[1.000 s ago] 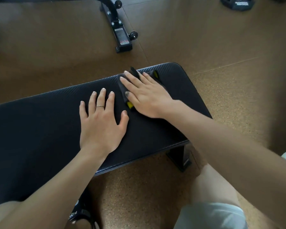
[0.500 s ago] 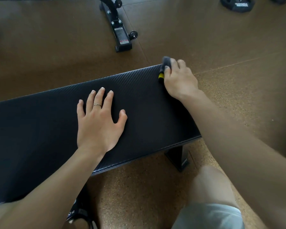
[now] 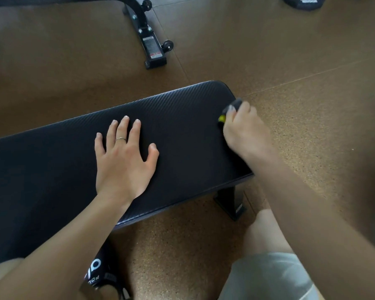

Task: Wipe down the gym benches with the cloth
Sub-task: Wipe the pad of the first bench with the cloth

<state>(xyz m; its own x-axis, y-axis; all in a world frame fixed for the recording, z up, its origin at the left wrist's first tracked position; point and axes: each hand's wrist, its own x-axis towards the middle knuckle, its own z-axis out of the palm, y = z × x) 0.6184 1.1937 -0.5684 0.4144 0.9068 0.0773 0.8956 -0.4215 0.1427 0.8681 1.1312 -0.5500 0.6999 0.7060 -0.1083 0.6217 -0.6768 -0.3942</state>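
Note:
A black padded gym bench (image 3: 182, 131) runs from the left edge to the middle right. My left hand (image 3: 123, 161) lies flat on its top, fingers spread, a ring on one finger. At the bench's right end my right hand (image 3: 245, 131) grips a dark grey cloth (image 3: 233, 106) with a yellow edge, pressed against the pad's end edge. Most of the cloth is hidden inside my fist.
The floor (image 3: 312, 105) is brown cork-like matting. The black frame foot of another bench (image 3: 148, 42), with small wheels, stands beyond the pad. A black weight (image 3: 303, 2) lies at the top right. The bench's leg (image 3: 230, 202) stands beside my knee (image 3: 266, 230).
My right hand has carried the cloth from the pad's top across to the far right corner and then down along the right end edge. My left hand has stayed put.

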